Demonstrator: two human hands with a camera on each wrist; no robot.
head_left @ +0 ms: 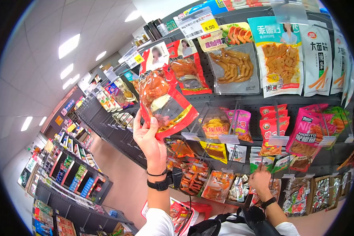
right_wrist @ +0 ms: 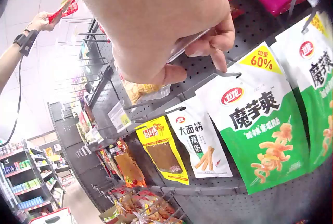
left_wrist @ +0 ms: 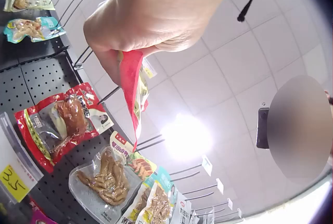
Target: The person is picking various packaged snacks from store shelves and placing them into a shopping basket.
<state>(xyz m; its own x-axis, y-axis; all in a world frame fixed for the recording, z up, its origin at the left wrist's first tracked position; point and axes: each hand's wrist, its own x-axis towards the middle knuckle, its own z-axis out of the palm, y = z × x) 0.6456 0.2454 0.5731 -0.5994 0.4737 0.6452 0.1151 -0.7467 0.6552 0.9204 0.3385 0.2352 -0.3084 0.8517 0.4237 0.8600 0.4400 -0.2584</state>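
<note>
My left hand [head_left: 148,142] holds up a red-edged clear bag of packaged chicken leg [head_left: 155,88], thumb on its front near the lower corner. In the left wrist view the bag [left_wrist: 131,86] appears edge-on below the hand. A matching red bag [head_left: 187,69] hangs just behind it. My right hand [head_left: 260,183] is low at the rack, fingers apart and one fingertip at the hook above a green-and-white snack bag [right_wrist: 260,130]. Beside that bag hang a white snack bag [right_wrist: 200,143] and a yellow bag [right_wrist: 164,154].
Metal hooks with price tags [head_left: 196,23] stick out from the dark pegboard rack. Chicken-feet packs [head_left: 234,69] and pink bags [head_left: 305,131] hang in front. Open boxes of snacks [head_left: 216,185] line the bottom. A shelf unit [head_left: 72,169] stands across the aisle at left.
</note>
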